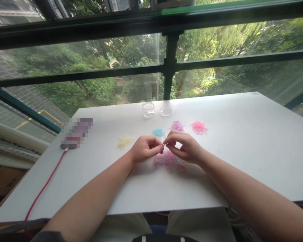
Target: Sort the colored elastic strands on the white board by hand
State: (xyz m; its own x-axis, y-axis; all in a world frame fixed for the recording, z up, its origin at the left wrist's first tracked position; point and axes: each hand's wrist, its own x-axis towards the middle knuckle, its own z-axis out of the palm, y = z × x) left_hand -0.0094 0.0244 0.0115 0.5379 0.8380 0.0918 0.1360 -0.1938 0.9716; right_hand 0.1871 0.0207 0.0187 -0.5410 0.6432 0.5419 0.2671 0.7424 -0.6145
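My left hand [147,149] and my right hand [183,145] meet at the fingertips over the middle of the white table. Both are closed in a pinch. Between the fingertips is something tiny and pale that I cannot make out. Just below them lies a mixed, mostly pink pile of small rubber bands [168,160], partly covered by the hands. Sorted heaps surround the hands: yellow bands [125,142] to the left, blue bands [158,132] behind, purple bands [177,125] behind my right hand, and pink bands [199,127] farther right.
A clear round jar [148,110] stands near the table's far edge, with a clear lid [166,112] beside it. At the left lies a blurred-out phone-like device [77,133] with a red cable [46,184] running to the near edge. Green-framed windows [170,64] rise behind the white table [242,141].
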